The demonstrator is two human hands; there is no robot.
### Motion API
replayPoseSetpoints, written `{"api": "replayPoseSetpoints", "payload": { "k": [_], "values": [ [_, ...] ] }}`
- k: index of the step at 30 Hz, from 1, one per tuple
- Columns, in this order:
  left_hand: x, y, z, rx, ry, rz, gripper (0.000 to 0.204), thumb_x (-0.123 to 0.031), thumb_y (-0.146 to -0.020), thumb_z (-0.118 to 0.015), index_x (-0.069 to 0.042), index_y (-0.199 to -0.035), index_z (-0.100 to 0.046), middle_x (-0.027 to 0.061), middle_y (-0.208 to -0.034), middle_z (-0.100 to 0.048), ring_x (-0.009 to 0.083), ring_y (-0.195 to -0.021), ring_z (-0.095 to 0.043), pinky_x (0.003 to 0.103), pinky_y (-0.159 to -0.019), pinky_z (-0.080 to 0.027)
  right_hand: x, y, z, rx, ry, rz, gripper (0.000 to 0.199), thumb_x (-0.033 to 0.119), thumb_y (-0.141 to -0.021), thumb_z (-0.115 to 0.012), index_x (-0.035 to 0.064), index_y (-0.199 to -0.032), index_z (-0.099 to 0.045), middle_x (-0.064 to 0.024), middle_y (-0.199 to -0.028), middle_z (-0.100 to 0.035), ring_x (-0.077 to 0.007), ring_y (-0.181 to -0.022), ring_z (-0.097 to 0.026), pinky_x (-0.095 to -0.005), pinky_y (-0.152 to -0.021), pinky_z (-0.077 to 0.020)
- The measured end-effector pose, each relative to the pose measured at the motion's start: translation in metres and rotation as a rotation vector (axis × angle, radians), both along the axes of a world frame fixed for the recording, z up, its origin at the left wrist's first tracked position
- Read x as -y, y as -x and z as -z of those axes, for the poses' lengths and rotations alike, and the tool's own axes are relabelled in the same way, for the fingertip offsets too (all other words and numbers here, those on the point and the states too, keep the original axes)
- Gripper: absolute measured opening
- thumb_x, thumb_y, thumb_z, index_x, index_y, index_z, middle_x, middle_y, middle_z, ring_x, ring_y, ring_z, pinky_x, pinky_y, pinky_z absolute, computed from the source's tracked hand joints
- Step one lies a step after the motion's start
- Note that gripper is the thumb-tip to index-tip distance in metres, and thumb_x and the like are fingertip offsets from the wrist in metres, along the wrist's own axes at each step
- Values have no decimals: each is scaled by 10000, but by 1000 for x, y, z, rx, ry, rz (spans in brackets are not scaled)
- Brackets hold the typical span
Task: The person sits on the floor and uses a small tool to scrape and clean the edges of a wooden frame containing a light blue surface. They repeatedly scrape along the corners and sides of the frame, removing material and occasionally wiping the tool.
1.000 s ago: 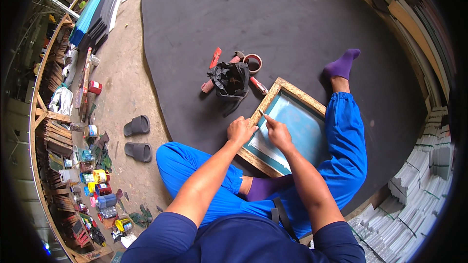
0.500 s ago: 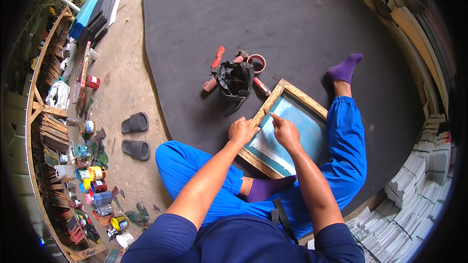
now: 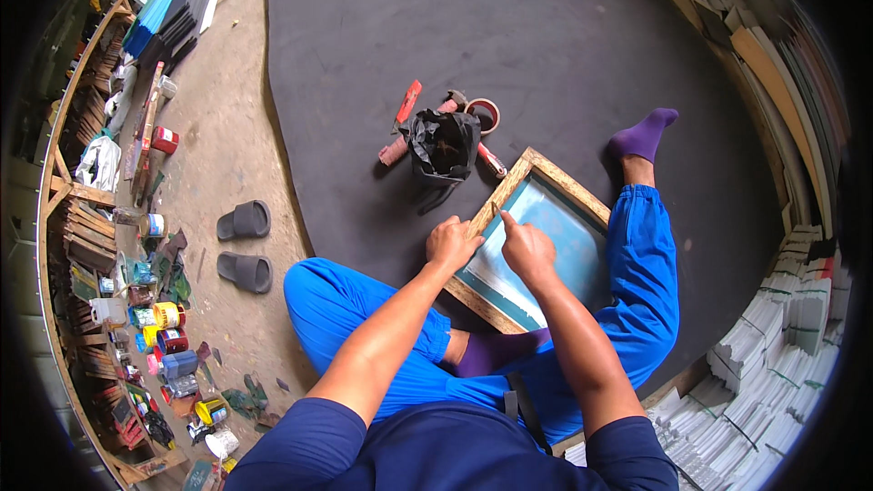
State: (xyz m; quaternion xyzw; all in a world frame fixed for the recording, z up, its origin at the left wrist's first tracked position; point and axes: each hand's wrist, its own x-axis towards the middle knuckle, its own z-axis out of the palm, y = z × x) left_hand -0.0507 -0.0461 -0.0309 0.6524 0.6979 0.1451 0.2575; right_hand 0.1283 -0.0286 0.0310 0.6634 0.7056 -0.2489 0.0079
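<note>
A screen printing frame [image 3: 482,303] with wooden bars and a blue-and-white mesh lies tilted across my lap, between my legs. At its left bar, my left hand [image 3: 452,244] is closed round the wood. My right hand [image 3: 528,247] hovers over the mesh just inside the upper part of that bar. Its index finger points out to the bar while the other fingers curl under. A small dark mark or thin piece shows on the wood by that fingertip; whatever the curled fingers hold is hidden.
Beyond the frame stand a black plastic-lined container [image 3: 443,147], a tape roll [image 3: 483,116], a red-handled tool [image 3: 408,102] and a pink roller [image 3: 393,151] on the dark mat [image 3: 364,27]. Black slippers [image 3: 245,221] and paint cans [image 3: 169,315] are leftward; white stacks [image 3: 764,345] stand right.
My right hand has shifted slightly left over the mesh. My left hand keeps its hold and the frame stays in place. The view has turned a little.
</note>
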Motion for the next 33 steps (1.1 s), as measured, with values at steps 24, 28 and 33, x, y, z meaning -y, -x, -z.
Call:
{"api": "replayPoseSetpoints", "payload": {
  "k": [24, 28, 33],
  "values": [
    [-4, -6, -3, -56, -19, 1, 421, -432, -757, -842, -97, -1007, -788, 102, -891, -640, 340, -863, -681, 477, -763, -537, -2, -38, 92, -650, -68, 98, 366, 278, -1006, -594, 307, -1367, -649, -225, -1107, -719, -424, -991, -697, -497, -861, -549],
    [0, 0, -4, -53, 10, -6, 391, -428, -774, -832, -82, -943, -760, 116, -927, -647, 355, -897, -682, 485, -780, -549, -3, -24, 28, -282, 96, 52, 372, 269, -1009, -599, 290, -1377, -642, -214, -1166, -708, -428, -1051, -681, -473, -918, -539],
    [-4, -4, -5, -61, 2, 24, 442, -449, -767, -832, -106, -1043, -793, 108, -902, -644, 337, -879, -685, 470, -781, -540, -7, -41, 92, -667, -74, 47, 392, 241, -1026, -578, 240, -1416, -620, -179, -1049, -732, -373, -931, -714, -464, -791, -549]
  ]
}}
